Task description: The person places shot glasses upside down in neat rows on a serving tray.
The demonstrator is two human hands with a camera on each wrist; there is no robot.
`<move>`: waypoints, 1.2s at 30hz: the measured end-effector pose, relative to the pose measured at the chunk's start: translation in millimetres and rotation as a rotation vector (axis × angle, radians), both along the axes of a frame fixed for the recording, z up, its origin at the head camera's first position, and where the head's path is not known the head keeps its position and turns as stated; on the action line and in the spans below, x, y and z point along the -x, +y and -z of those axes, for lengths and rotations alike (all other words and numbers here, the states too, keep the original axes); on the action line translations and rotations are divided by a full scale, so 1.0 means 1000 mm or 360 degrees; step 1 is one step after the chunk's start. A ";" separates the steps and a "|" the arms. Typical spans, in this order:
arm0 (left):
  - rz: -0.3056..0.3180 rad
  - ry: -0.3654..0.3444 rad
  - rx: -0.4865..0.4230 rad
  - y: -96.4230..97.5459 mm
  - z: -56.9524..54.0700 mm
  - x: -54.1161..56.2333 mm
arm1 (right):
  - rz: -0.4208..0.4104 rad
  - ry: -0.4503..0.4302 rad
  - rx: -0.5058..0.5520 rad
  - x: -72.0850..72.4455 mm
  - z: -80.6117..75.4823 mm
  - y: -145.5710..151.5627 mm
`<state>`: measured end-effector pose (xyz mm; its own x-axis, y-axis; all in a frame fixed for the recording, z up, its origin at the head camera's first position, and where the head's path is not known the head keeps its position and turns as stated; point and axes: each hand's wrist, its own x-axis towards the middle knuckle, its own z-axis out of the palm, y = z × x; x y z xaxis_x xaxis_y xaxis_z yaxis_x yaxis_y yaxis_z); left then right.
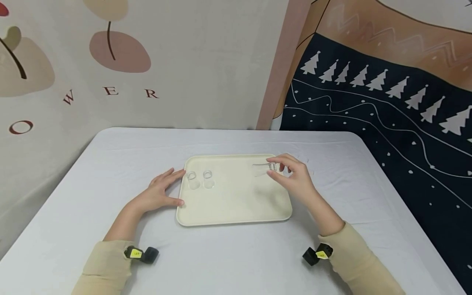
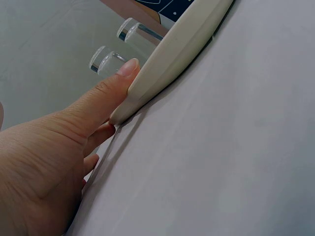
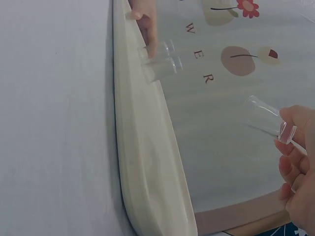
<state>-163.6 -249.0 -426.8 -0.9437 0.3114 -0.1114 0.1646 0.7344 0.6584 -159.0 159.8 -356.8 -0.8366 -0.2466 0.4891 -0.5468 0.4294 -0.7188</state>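
Observation:
A clear shot glass (image 1: 261, 169) is pinched between thumb and fingers of my right hand (image 1: 293, 174), above the right part of a cream tray (image 1: 236, 205). It lies sideways, its thick base at the fingers and its wider mouth pointing left. In the right wrist view the held glass (image 3: 263, 118) is well apart from the tray. Two more clear glasses, one left (image 1: 193, 181) and one right (image 1: 208, 180), stand mouth-down side by side near the tray's left end. My left hand (image 1: 158, 192) touches the tray's left edge, its fingers and thumb fairly straight and spread.
The tray lies on a table with a white cloth (image 1: 221, 258). Behind stands a pale printed hanging (image 1: 206, 82) with letters and plant shapes. To the right hangs a dark cloth (image 1: 368, 106) with white trees. Both sleeves carry small black devices.

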 end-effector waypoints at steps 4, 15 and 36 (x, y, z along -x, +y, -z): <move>0.0003 0.0003 -0.0006 0.000 0.000 0.000 | -0.0016 0.0005 0.0035 0.004 0.001 -0.010; 0.0006 0.0012 -0.0015 0.001 -0.001 0.000 | -0.0056 -0.0081 0.0118 0.005 -0.005 -0.045; 0.0009 0.0009 -0.0017 0.000 -0.001 -0.001 | -0.0093 -0.0222 0.0152 0.031 0.038 -0.096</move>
<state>-162.9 -249.0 -425.6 -0.9426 0.3177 -0.1026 0.1724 0.7263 0.6654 -189.6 64.2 -395.1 -0.8837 -0.2548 0.3927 -0.4608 0.3258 -0.8256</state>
